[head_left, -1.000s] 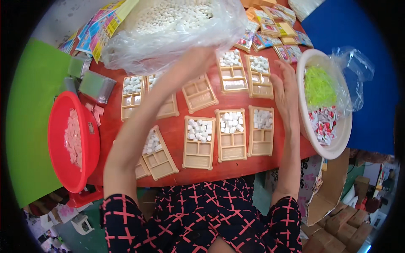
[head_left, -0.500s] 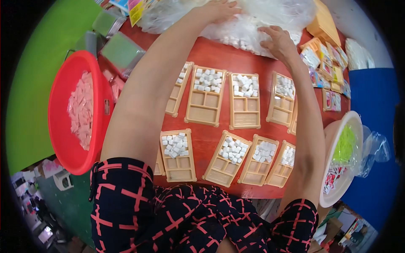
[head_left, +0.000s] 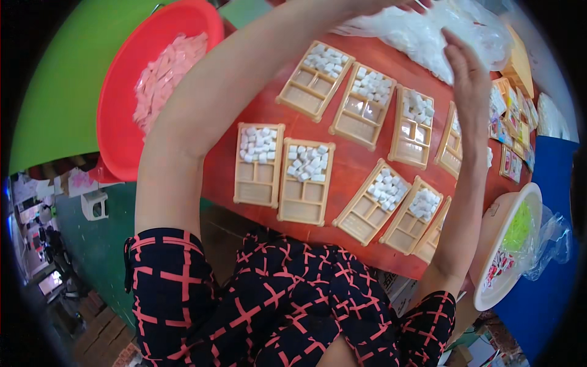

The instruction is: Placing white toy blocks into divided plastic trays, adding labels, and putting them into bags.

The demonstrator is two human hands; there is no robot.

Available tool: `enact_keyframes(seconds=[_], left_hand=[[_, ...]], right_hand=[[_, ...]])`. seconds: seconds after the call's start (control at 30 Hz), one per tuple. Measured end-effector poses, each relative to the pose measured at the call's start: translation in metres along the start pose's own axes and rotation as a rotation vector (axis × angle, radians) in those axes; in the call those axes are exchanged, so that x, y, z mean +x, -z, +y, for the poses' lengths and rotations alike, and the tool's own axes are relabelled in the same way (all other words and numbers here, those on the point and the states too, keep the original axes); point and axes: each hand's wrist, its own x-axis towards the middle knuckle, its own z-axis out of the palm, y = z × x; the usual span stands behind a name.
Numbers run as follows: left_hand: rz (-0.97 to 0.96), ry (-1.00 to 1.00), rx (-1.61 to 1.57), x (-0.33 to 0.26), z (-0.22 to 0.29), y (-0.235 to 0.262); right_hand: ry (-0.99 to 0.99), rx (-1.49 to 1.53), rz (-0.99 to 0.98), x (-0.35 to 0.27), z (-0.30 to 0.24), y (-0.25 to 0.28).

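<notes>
My left hand (head_left: 391,5) reaches to the far side, cut off by the top edge. The fingers that show are stretched out over the clear plastic bag (head_left: 422,38). My right hand (head_left: 469,64) is at the bag's right side, fingers apart and slightly bent; whether it touches the film is hard to tell. In front of the hands, tan compartment trays lie in two rows. White cubes fill the large section of each tray that shows fully, such as the near tray (head_left: 306,205) and the far tray (head_left: 361,131). My right forearm hides part of the trays at the right.
A red basin (head_left: 116,122) of pink wrapped pieces stands at the left. To the right, a white basin (head_left: 489,293) holds green strands and small red-and-white packets. Several printed packs (head_left: 510,162) and a yellow-orange box (head_left: 518,61) sit at the far right of the red table (head_left: 263,104).
The view has turned and shifted, so trays and basins appear displaced. Both hands remain by the bag; the left is now partly out of frame. The right hand's fingers look less spread.
</notes>
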Motion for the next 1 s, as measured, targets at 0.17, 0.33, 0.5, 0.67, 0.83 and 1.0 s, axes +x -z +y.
enact_keyframes(seconds=[0.17, 0.33, 0.5, 0.67, 0.83, 1.0], left_hand=[[0.051, 0.277, -0.911, -0.067, 0.039, -0.079], [-0.231, 0.749, -1.296, -0.175, 0.097, -0.226], [-0.453, 0.944, -1.186, -0.321, 0.083, -0.377], [-0.590, 0.982, -1.018, -0.457, 0.064, -0.459], [-1.324, -0.021, -0.317, -0.381, 0.070, -0.418], [-1.202, 0.769, -0.744, -0.380, 0.026, -0.447]], right_hand=[[0.142, -0.095, 0.144, -0.044, -0.094, 0.005], [0.169, -0.440, 0.354, -0.174, -0.141, 0.031], [-0.226, -0.877, 0.336, -0.433, -0.118, 0.058], [-0.718, 0.184, 0.911, -0.672, -0.179, 0.065], [-0.821, 0.947, 1.265, -0.570, -0.129, -0.036], [-0.581, 0.133, 1.195, -0.489, -0.145, 0.055]])
